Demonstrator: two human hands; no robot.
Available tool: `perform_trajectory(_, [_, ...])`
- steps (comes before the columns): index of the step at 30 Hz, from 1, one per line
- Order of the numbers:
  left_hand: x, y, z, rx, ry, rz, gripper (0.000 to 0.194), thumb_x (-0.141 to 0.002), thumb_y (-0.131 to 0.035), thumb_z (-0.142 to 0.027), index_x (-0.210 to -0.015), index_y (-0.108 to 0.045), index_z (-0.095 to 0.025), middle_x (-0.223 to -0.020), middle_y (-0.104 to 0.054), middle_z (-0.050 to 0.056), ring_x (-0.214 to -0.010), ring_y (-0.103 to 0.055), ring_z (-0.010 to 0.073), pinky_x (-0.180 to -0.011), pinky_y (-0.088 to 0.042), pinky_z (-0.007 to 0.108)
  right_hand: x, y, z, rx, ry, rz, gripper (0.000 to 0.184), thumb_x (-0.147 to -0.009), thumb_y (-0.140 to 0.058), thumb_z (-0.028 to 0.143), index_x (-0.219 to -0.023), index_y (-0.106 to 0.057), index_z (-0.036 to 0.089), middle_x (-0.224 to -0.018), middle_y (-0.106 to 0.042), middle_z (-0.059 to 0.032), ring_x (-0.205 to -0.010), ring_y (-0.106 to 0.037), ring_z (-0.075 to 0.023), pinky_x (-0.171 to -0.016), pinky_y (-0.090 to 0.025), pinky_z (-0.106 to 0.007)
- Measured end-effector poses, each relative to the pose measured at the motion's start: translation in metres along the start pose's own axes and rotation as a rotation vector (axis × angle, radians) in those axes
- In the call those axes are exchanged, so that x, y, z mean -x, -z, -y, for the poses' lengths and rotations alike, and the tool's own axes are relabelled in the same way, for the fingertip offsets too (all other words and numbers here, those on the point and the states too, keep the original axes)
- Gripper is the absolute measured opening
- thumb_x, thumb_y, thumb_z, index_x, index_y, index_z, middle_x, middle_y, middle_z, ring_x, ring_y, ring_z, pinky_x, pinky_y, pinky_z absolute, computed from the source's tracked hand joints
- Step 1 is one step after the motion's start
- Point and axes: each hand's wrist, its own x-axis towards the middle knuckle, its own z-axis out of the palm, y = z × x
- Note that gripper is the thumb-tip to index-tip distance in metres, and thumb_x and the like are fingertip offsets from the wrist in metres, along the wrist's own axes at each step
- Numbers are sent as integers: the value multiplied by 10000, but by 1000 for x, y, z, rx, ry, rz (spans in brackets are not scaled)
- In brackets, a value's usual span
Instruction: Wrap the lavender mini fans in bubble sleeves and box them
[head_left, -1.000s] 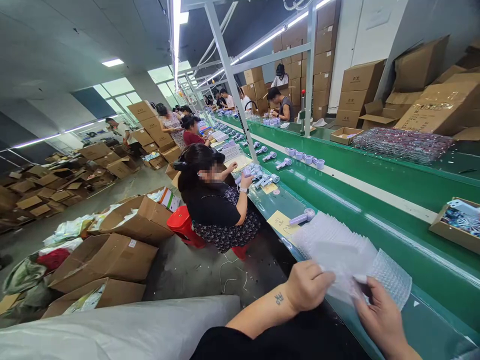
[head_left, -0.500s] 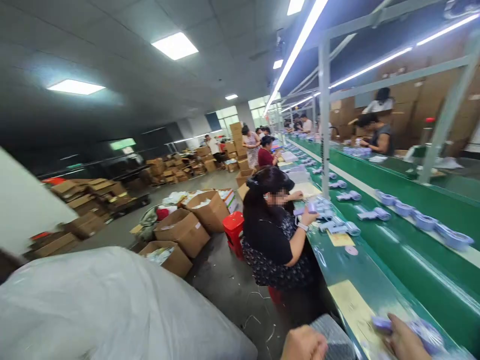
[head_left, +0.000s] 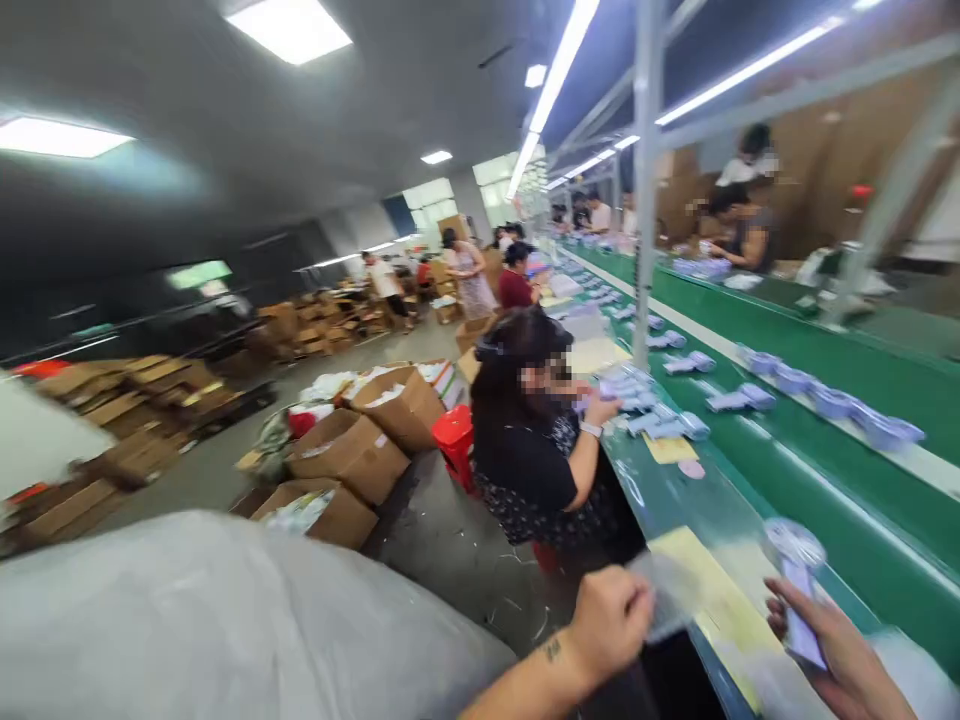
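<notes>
My right hand [head_left: 836, 645] is wrapped round the handle of a lavender handheld fan [head_left: 796, 548], its round head pointing up and away over the bench edge of the belt. My left hand [head_left: 611, 615] is closed in a fist-like pinch on a clear plastic bag [head_left: 667, 592], which is blurred and hangs to the right of the fingers. Between the two hands lies a yellowish sheet [head_left: 701, 585] on the green bench. More clear plastic [head_left: 911, 665] shows beside my right wrist.
A co-worker [head_left: 525, 440] sits ahead at the bench, handling a lavender piece. Several bagged fans [head_left: 667, 425] lie there. More fans [head_left: 832, 400] line the green conveyor [head_left: 840, 470]. A big white sack [head_left: 225, 620] bulges at left, with cardboard boxes [head_left: 349, 455] beyond.
The lavender fan has risen off the bench in my right hand and now stands tilted upward. My left hand has moved up, and the bag shows beside it. The view has shifted slightly.
</notes>
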Motion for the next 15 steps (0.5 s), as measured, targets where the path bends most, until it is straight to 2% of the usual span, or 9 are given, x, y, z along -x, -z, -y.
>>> perform_trajectory(1, [-10, 5, -7, 70, -14, 17, 232, -830, -465, -227, -773, -680, -162, -687, -679, 38, -675, -638, 137, -662, -521, 218, 21, 7, 8, -88, -110, 1, 391, -632, -713, 499, -819, -579, 183, -633, -587, -23, -515, -575, -163, -475, -524, -282])
perform_trajectory(3, [-31, 7, -22, 176, -78, 65, 224, -854, -465, -230, -834, -676, -157, -759, -689, 49, -724, -635, 145, -691, -514, 241, 68, 16, 29, -256, -153, 59, 413, -723, -625, 537, -947, -570, 195, -797, -614, -46, -613, -572, -145, -567, -527, -273])
perform_trajectory(5, [-50, -2, -41, 261, -162, 144, 209, -863, -472, -230, -873, -667, -159, -787, -687, 50, -735, -627, 141, -697, -506, 244, 115, 21, 50, -322, -187, 45, 402, -777, -573, 523, -1025, -544, 209, -870, -607, -54, -670, -575, -153, -612, -525, -289])
perform_trajectory(7, [-59, -16, -64, 326, -266, 228, 201, -871, -476, -238, -902, -658, -161, -790, -679, 50, -730, -616, 136, -692, -497, 242, 158, 23, 66, -327, -182, -2, 422, -761, -628, 454, -1098, -503, 233, -911, -594, -43, -694, -571, -151, -634, -523, -295])
perform_trajectory(11, [-50, -40, -119, 455, -511, 376, 234, -891, -462, -277, -942, -656, -157, -718, -635, 45, -693, -584, 136, -660, -474, 246, 229, 29, 69, -429, -110, -29, 652, -671, -725, 358, -1233, -402, 286, -1031, -565, -40, -755, -550, -156, -608, -524, -299])
perform_trajectory(13, [-39, -49, -146, 577, -585, 552, 254, -897, -452, -289, -948, -667, -164, -694, -614, 35, -671, -568, 128, -644, -461, 239, 254, 37, 62, -474, -85, -21, 739, -660, -733, 324, -1293, -352, 309, -1046, -560, -36, -737, -537, -145, -588, -520, -292])
perform_trajectory(15, [-27, -59, -170, 723, -562, 768, 250, -890, -464, -286, -943, -676, -167, -736, -627, 35, -700, -570, 126, -661, -453, 236, 274, 49, 52, -478, -78, -31, 770, -657, -737, 293, -1322, -348, 297, -1029, -565, -39, -732, -532, -140, -597, -516, -282])
